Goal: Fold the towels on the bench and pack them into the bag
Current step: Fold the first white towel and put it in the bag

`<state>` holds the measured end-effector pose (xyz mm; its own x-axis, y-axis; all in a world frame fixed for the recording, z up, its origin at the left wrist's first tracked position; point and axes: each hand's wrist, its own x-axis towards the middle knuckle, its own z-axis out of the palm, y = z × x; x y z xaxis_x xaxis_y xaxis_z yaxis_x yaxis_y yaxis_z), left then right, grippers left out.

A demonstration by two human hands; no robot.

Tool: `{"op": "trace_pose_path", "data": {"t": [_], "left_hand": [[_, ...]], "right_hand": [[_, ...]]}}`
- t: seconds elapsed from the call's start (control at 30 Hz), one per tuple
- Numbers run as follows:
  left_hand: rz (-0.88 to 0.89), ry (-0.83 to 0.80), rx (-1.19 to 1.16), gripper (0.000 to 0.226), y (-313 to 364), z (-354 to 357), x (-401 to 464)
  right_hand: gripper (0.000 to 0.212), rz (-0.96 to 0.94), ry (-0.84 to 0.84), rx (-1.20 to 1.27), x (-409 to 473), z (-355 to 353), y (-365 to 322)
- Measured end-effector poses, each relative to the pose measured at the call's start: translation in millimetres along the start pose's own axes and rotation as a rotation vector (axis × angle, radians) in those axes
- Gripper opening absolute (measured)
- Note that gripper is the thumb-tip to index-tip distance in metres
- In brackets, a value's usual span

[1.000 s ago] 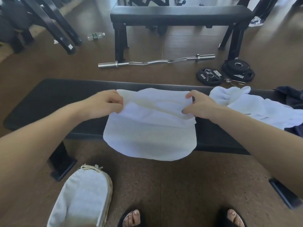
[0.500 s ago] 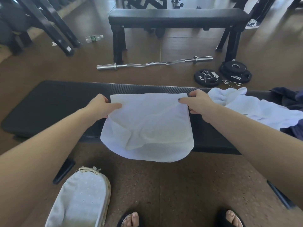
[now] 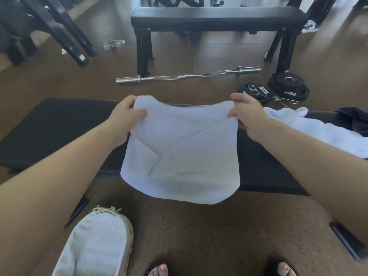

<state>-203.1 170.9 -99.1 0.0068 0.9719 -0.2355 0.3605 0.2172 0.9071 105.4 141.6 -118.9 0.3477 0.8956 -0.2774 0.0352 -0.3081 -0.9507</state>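
Observation:
A white towel (image 3: 183, 152), folded over, hangs across the black bench (image 3: 59, 132) with its lower edge drooping past the bench's near side. My left hand (image 3: 125, 116) pinches its upper left corner and my right hand (image 3: 249, 112) pinches its upper right corner, both lifted a little above the bench. A second white towel (image 3: 318, 130) lies crumpled on the bench to the right. A pale fabric bag (image 3: 95, 248) with a drawstring top stands on the floor at the lower left.
A dark garment (image 3: 356, 120) lies at the bench's right end. Beyond the bench the floor holds a curl bar (image 3: 189, 76), black weight plates (image 3: 288, 89) and a water bottle (image 3: 113, 44). Another black bench (image 3: 217, 18) stands farther back. My sandalled feet (image 3: 159, 269) are below.
Both hands have lifted the towel's far edge up off the bench; half a second ago that edge lay flat on the bench.

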Motion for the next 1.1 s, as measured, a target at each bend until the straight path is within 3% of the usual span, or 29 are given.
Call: {"op": "trace_pose_path", "data": {"t": [0.13,0.23,0.33,0.4,0.53,0.7,0.77,0.87,0.93,1.0,1.1], "left_hand": [[0.109,0.087,-0.102,0.047,30.2,0.1,27.1],[0.035,0.111,0.193,0.051,31.7,7.3,42.8],[-0.111,0.025,0.388,0.034,14.5,15.5,41.1],[-0.064,-0.017,0.489,0.029,2.8,21.5,34.1],[0.041,-0.056,0.719,0.059,-10.1,30.5,22.6],[0.126,-0.199,0.955,0.041,-12.4,38.8,9.7],[0.13,-0.208,0.939,0.034,-10.4,37.8,5.4],[0.146,-0.193,0.919,0.041,-11.6,33.8,0.7],[0.169,-0.129,0.888,0.028,-11.8,27.9,-2.1],[0.151,-0.051,0.745,0.022,-8.1,18.8,-3.1],[0.008,-0.02,0.33,0.019,-0.2,1.3,-7.4]], "right_hand": [[0.071,-0.095,0.03,0.022,27.3,-12.5,-27.5],[0.088,0.009,-0.012,-0.056,34.7,-13.9,-29.4],[0.107,0.101,-0.014,-0.3,26.6,-8.2,-6.6],[0.096,0.054,0.025,-0.419,21.2,-7.1,3.6],[0.068,0.054,0.033,-0.558,7.0,-0.3,3.6],[0.076,0.107,-0.021,-0.52,-20.6,6.8,1.4],[0.074,0.106,-0.006,-0.453,-28.7,5.5,3.7],[0.069,0.188,-0.015,-0.163,-37.2,2.8,11.5],[0.067,0.217,-0.026,-0.025,-42.0,0.9,14.6],[0.065,0.201,-0.012,0.023,-44.4,-2.6,13.9],[0.048,0.183,0.033,0.106,-51.7,-10.5,8.4]]}}
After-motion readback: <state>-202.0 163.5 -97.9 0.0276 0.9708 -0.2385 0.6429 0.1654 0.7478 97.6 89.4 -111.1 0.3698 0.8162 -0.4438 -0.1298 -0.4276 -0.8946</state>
